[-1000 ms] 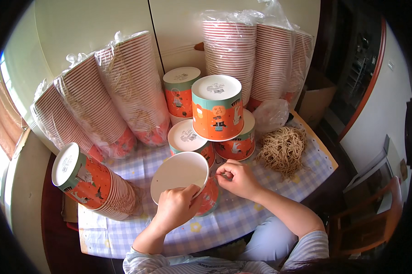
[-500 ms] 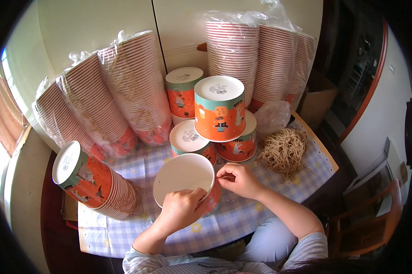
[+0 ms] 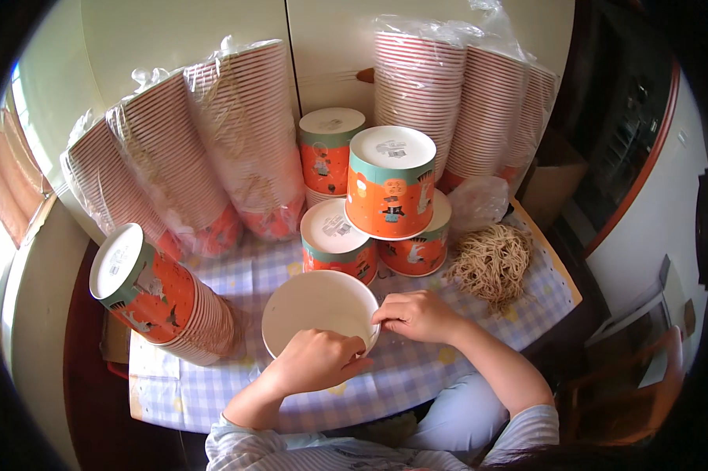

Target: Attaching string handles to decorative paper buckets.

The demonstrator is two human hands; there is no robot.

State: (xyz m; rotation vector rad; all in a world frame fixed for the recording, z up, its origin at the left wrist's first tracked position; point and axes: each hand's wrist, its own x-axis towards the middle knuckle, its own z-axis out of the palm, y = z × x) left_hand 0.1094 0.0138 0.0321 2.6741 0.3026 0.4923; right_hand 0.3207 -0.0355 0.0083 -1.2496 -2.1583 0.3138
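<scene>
In front of me an open white-lined paper bucket (image 3: 311,308) stands on the table with its mouth up and tilted towards me. My left hand (image 3: 319,363) is closed over its near right rim, with the fingers curled inside and the thumb outside. At the right rim my right hand (image 3: 418,315) is pinched, its fingertips touching the edge; whatever lies between them is too small to make out. Just behind, upside-down orange and green paper buckets are piled, the top bucket (image 3: 392,188) resting across a left bucket (image 3: 338,239) and a right bucket (image 3: 418,251).
A tangled heap of tan cords (image 3: 491,265) lies on the right. To the left leans a stack of nested buckets (image 3: 166,302). Plastic-wrapped bucket stacks (image 3: 248,141) line the back, beside more wrapped stacks (image 3: 421,86). A checked cloth (image 3: 440,369) covers the table.
The view has shifted slightly. The bucket's mouth now faces more upward, and my left fingers reach further inside. My right fingers have come against the rim from just beside it.
</scene>
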